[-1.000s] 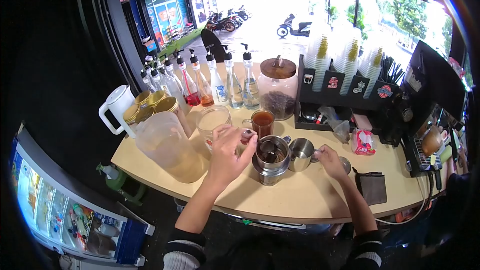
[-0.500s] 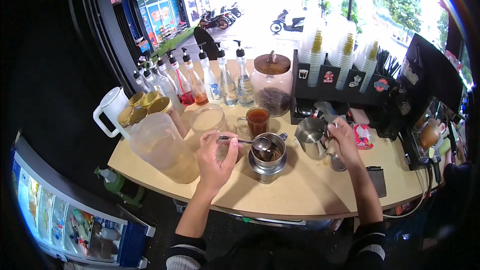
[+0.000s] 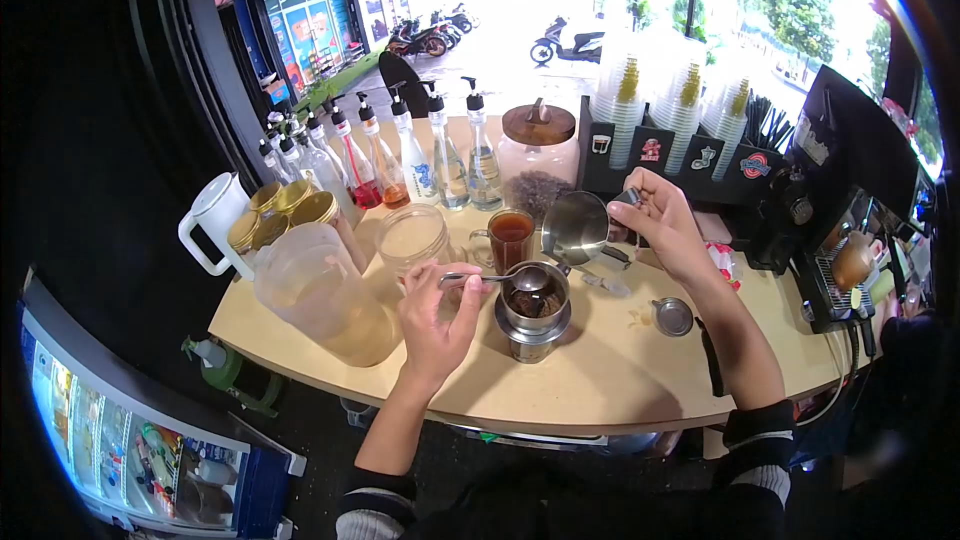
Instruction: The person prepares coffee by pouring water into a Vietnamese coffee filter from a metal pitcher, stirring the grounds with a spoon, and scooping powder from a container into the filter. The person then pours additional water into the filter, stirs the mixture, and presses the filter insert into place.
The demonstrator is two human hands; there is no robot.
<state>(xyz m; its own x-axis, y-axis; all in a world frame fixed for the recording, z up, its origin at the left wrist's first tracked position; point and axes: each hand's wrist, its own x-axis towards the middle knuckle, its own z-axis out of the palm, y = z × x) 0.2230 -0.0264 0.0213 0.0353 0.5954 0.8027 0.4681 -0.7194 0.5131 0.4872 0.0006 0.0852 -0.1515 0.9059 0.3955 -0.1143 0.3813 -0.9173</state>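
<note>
My left hand [image 3: 440, 325] pinches the handle of a metal spoon [image 3: 528, 279], whose bowl is over the open metal drip filter [image 3: 535, 308] with dark, wet grounds inside. My right hand [image 3: 660, 220] grips the handle of a steel pitcher [image 3: 576, 231], raised and tilted toward the filter, its spout near the spoon. A stream of liquid cannot be made out. Just behind the filter stands a glass mug of brown drink [image 3: 511, 240]. A round metal lid [image 3: 672, 317] lies on the wooden counter [image 3: 590, 380] at the right.
A cloudy plastic jug [image 3: 320, 290] and a clear jar [image 3: 413, 240] stand left of the filter. Behind are pump bottles [image 3: 450, 175], a wooden-lidded jar [image 3: 538, 165] and a black cup holder [image 3: 655, 155]. An espresso machine [image 3: 850, 270] is at the far right.
My right hand has lifted the pitcher from the counter, moved it left and tipped it toward the filter. My left hand still holds the spoon in nearly the same place.
</note>
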